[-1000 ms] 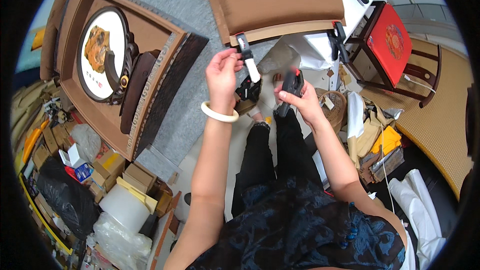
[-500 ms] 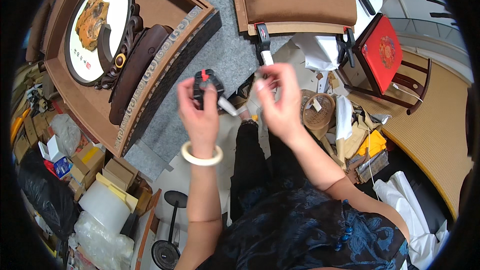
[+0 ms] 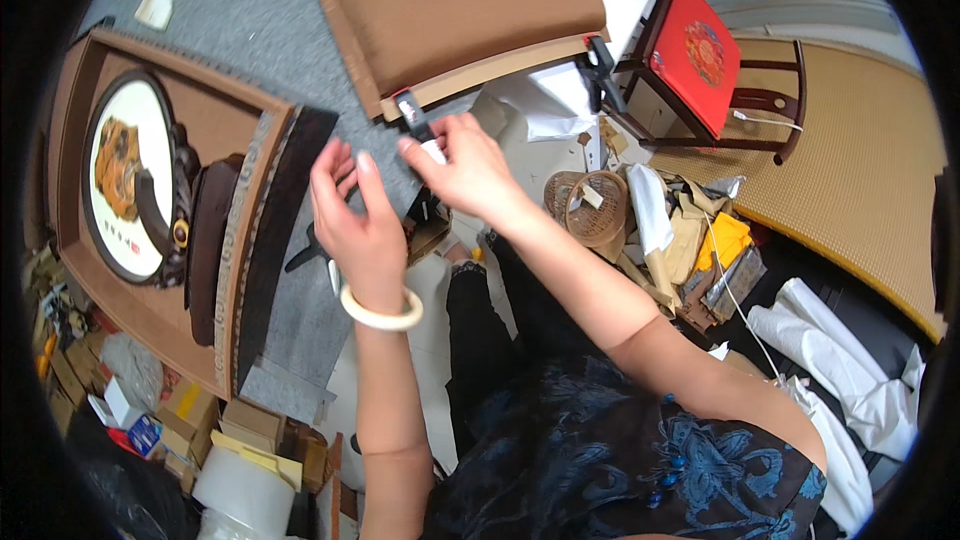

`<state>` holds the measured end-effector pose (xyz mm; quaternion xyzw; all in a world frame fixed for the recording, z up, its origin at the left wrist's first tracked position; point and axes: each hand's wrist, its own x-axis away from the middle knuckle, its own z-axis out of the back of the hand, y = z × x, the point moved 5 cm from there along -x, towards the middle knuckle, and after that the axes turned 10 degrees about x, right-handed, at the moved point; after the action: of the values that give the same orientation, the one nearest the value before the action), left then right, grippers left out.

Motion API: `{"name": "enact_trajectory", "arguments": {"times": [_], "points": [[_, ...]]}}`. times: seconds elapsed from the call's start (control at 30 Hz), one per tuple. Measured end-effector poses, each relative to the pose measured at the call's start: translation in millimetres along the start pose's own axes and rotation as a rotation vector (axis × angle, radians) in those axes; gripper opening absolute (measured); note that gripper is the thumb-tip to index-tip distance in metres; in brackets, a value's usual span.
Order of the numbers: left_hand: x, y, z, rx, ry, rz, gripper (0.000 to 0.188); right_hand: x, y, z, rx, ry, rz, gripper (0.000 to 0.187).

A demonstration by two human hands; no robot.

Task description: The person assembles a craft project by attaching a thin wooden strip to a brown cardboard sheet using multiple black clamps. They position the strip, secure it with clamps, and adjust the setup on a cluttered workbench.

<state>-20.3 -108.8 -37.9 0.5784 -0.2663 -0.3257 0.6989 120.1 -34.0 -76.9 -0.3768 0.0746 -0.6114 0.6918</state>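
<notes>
Our right hand [image 3: 468,168] is gripping the clamp [image 3: 409,110] likely pinning the panel [image 3: 465,15]; our left hand [image 3: 366,240] is showing parted fingers, hold unclear.

"Can you see that clamp's [image 3: 411,114] whole handle?"
"No, the right hand [image 3: 468,168] covers part."
"And the black tool [image 3: 303,258] by the left hand [image 3: 362,240]?"
"Partly hidden behind it; can't tell whether they touch. The brown padded panel [image 3: 460,10] is cut off up top."
</notes>
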Motion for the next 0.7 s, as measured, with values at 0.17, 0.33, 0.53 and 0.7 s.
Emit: {"name": "enact_trajectory", "arguments": {"times": [0.17,0.33,0.53,0.7], "points": [[-52.3,-45.0,-58.2,0.612,-0.096,0.566,0.048,6.0,6.8,4.1,-0.100,0.010,0.000,0.056],[-78.3,-35.0,-77.7,0.581,-0.145,0.552,0.050,-4.9,37.7,19.8,-0.574,0.219,-0.048,0.051],[-79.0,-15.0,-78.3,0.490,-0.108,0.534,0.042,0.8,18.0,7.9,-0.399,-0.195,-0.052,0.069],[-80.3,-3.4,-82.6,0.435,-0.095,0.508,0.037,1.4,10.8,15.3,-0.463,-0.313,-0.050,0.084]]}}
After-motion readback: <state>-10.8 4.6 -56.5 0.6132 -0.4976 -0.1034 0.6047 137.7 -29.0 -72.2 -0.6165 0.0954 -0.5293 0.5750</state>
